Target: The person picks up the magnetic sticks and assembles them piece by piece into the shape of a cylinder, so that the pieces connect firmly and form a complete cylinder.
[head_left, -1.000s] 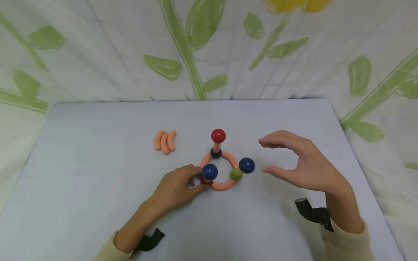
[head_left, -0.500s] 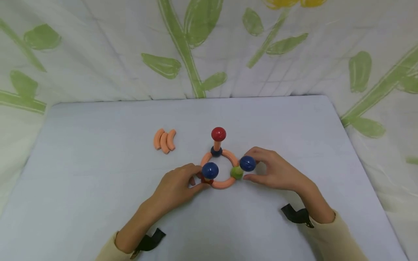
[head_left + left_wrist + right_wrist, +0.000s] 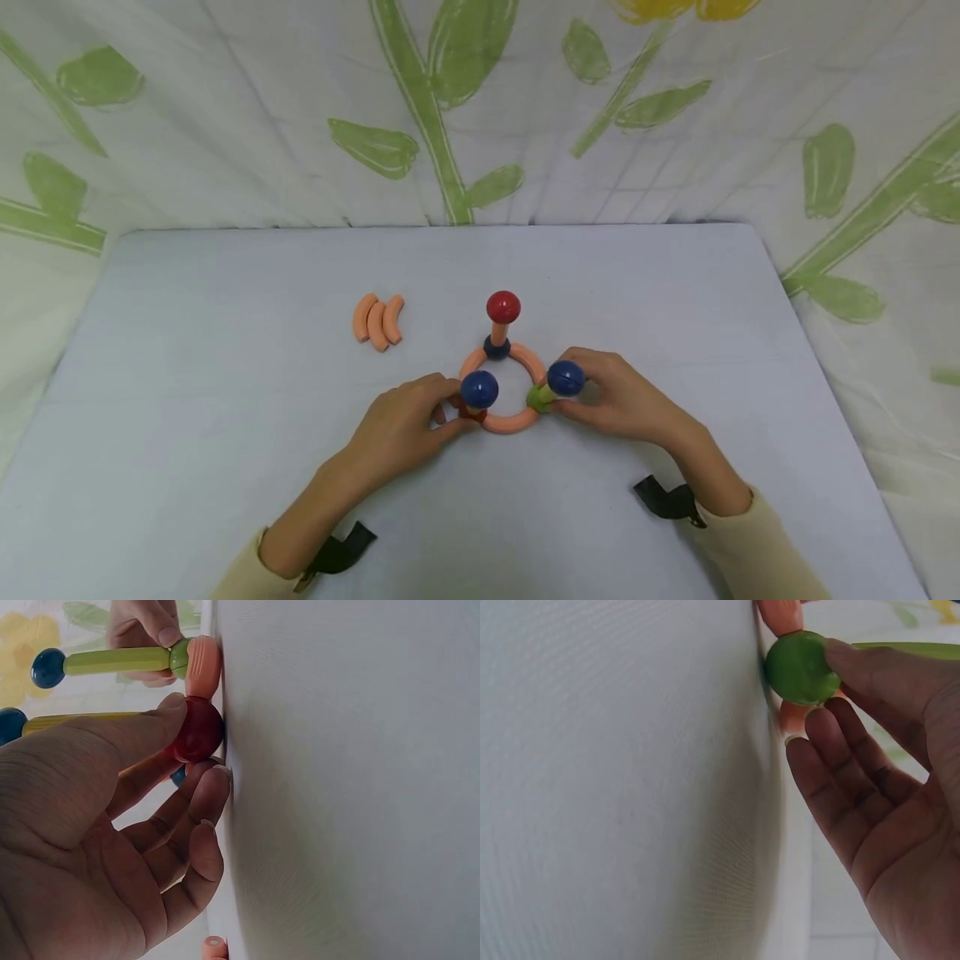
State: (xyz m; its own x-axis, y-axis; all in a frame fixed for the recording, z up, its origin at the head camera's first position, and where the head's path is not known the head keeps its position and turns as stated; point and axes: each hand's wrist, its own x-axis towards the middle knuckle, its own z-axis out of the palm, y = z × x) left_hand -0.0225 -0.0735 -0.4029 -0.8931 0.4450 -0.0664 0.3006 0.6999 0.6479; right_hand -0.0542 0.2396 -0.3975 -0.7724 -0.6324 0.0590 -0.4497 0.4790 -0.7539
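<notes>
A: Where the orange ring (image 3: 501,392) lies flat near the middle of the table (image 3: 225,417), what has each hand got?

B: The left hand (image 3: 401,429) is at the ring's left side. Its thumb and curled fingers pinch the red ball (image 3: 196,729) at the base of the yellow post (image 3: 82,720), which carries a blue ball (image 3: 479,388) on top.

A: And the other?

B: The right hand (image 3: 615,402) is at the ring's right side. Its thumb presses on the green ball (image 3: 801,667), its fingers are curled just beside it, and a green post (image 3: 116,660) rises from there to a second blue ball (image 3: 566,377).

A: Anything at the ring's far side?

B: A short orange post (image 3: 498,332) stands on a dark blue ball (image 3: 496,347) and is capped by a red ball; no hand touches it.

A: Anything else on the table?

B: Three curved orange pieces (image 3: 378,320) lie side by side, touching, towards the far left, well apart from both hands. A cloth with green leaves (image 3: 450,108) hangs behind the far edge.
</notes>
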